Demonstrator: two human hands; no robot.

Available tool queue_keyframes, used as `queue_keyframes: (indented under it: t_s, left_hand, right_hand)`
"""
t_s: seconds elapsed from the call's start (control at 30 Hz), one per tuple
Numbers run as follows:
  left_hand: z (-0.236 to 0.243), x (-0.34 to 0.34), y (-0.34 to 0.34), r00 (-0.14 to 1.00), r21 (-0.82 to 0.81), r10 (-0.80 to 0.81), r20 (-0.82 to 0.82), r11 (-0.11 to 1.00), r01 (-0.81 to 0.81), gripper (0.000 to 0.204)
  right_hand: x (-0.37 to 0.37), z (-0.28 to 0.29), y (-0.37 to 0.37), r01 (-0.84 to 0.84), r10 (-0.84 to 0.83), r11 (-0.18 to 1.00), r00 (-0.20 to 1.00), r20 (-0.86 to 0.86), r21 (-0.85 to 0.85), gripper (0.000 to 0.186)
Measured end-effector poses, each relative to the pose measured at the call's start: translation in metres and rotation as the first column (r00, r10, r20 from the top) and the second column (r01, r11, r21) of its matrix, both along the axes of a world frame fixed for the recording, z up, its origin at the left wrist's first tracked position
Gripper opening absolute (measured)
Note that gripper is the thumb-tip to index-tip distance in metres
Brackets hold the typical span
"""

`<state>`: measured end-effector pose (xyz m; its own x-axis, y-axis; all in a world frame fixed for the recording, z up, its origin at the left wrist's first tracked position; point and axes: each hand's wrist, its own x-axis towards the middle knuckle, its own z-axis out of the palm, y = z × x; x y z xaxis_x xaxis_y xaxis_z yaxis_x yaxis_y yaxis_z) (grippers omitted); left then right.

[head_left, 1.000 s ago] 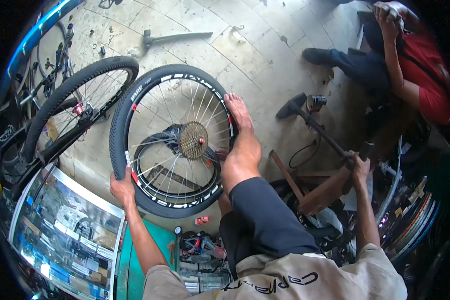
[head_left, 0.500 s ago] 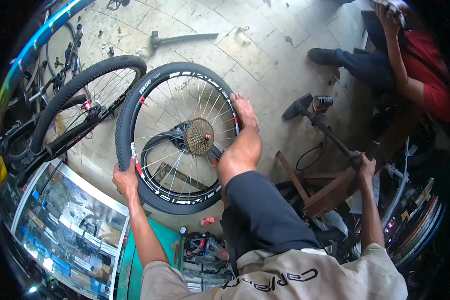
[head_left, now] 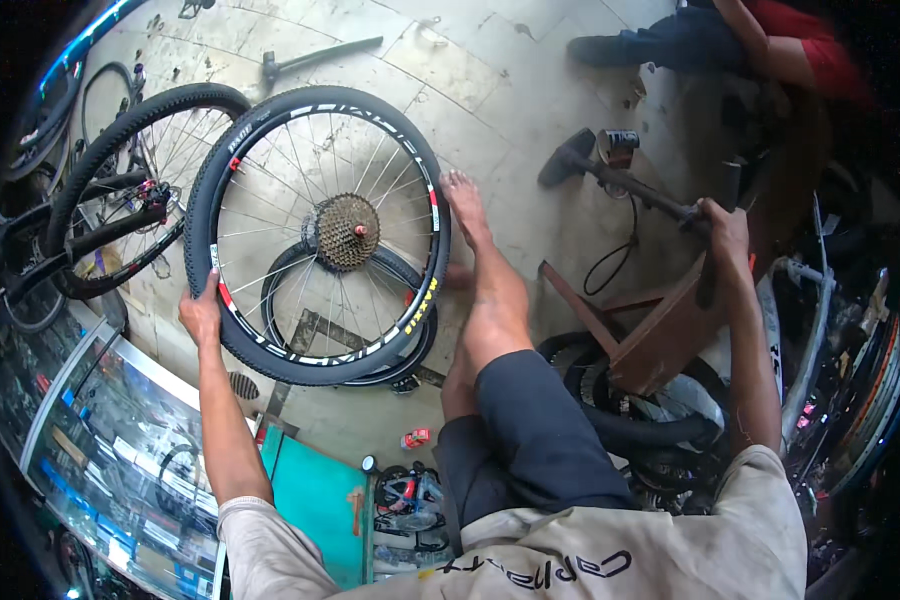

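My left hand [head_left: 201,314] is closed on the near left edge of a bicycle wheel [head_left: 222,300], its thumb over the rim. The wheel has a black knobby tyre and a brown cassette [head_left: 348,232] at its hub. My bare foot [head_left: 462,203] is beside its right side. At the right, my right hand [head_left: 726,238] is wrapped round the crosswise handle of a black floor pump [head_left: 650,192]. The pump slants away to its foot at the far left end, and a thin black hose [head_left: 611,285] loops below it.
Another wheel [head_left: 90,180] and frame parts stand at the left. A hammer-shaped tool [head_left: 320,56] lies on the tiled floor. A glass case [head_left: 110,440], a green panel [head_left: 315,500] and a brown wooden piece [head_left: 660,340] are near me. Another person's leg [head_left: 660,50] is at the far right.
The view has shifted, with the floor and wheel now further left and up. Yellow lettering shows on the tyre now. Both hands keep their hold. The other person is partly out of view.
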<state>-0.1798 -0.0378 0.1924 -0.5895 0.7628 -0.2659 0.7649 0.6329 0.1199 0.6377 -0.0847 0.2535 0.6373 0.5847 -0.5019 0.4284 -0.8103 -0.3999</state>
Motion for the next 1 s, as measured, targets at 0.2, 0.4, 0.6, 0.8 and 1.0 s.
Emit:
queue_keyframes:
  t_s: [0.2,0.4,0.6,0.8,1.0]
  left_hand:
    - [-0.008,-0.01,-0.009,0.998,0.011,-0.027,0.052,1.0,0.027,0.066]
    - [-0.013,-0.011,-0.012,1.0,-0.003,-0.013,-0.014,1.0,0.013,0.067]
    - [-0.005,-0.02,-0.032,0.994,-0.075,-0.026,0.106,0.997,0.034,0.069]
    - [0.001,-0.026,-0.042,0.743,-0.177,0.335,0.58,0.942,-0.286,0.077]
    - [-0.01,-0.005,-0.037,0.848,-0.002,0.304,0.435,0.942,-0.336,0.081]
  right_hand:
    - [0.005,-0.004,-0.002,-0.021,0.021,0.999,1.0,-0.013,0.029,0.028]
    - [-0.007,0.006,0.001,0.006,-0.006,0.999,1.0,-0.006,0.036,0.031]
    - [-0.012,0.011,0.005,-0.021,0.021,0.999,1.0,0.006,0.031,0.033]
    - [-0.013,0.009,0.013,-0.064,0.066,0.998,0.995,0.079,-0.021,0.034]
    - [-0.024,0.017,0.018,-0.069,0.07,0.998,0.995,0.072,-0.013,0.039]
